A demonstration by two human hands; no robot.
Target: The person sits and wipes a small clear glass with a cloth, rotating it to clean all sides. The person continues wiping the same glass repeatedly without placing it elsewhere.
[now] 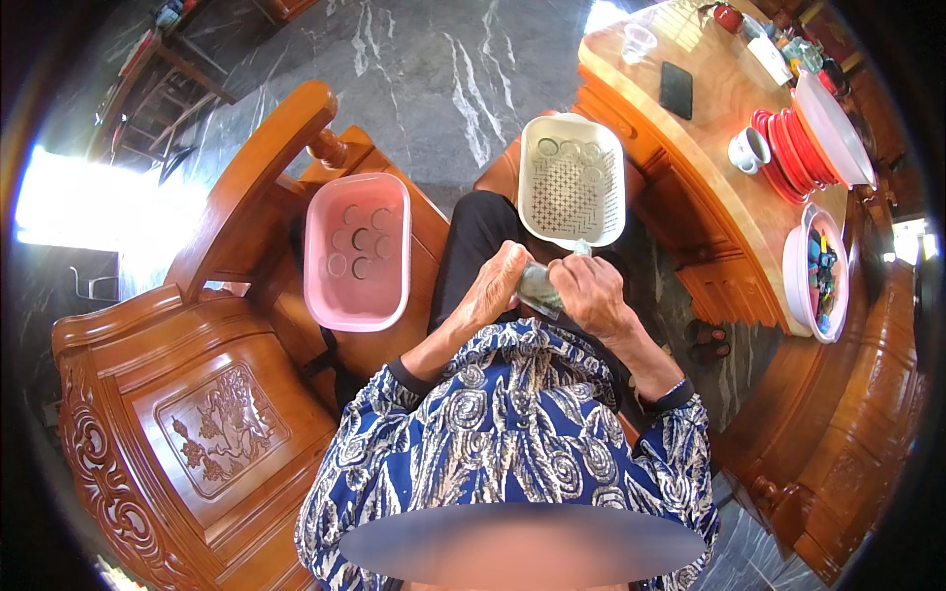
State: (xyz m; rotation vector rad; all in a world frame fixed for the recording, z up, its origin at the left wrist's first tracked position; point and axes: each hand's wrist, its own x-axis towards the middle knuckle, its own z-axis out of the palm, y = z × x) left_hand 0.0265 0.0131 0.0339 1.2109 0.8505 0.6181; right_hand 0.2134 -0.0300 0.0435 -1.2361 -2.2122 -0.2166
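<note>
Now both your hands are on one gray-green thing

You hold the gray-green thing (537,286) right in front of your tummy, between your left hand (493,284) and your right hand (593,292). The fingers (513,258) of your left hand are bent and grip its left side. Your right hand's fingers are curled over its right side. Your hands hide a lot of it, so you can't tell its whole shape. A small clear bit (581,247) pokes up just above your right hand.

Just past your hands is a white basket (619,187) with lots of little holes. Some round, clear things (570,150) sit at its far end. Over to your left, a pink tub (313,261) rests on a wooden seat (424,251). More round rings (360,240) lie in it, near each other.

To your right is a wooden counter (655,44). It has a black phone (676,91), a clear cup (639,41), a white cup (749,150) and some red bowls (783,158) close beside that cup.
</note>
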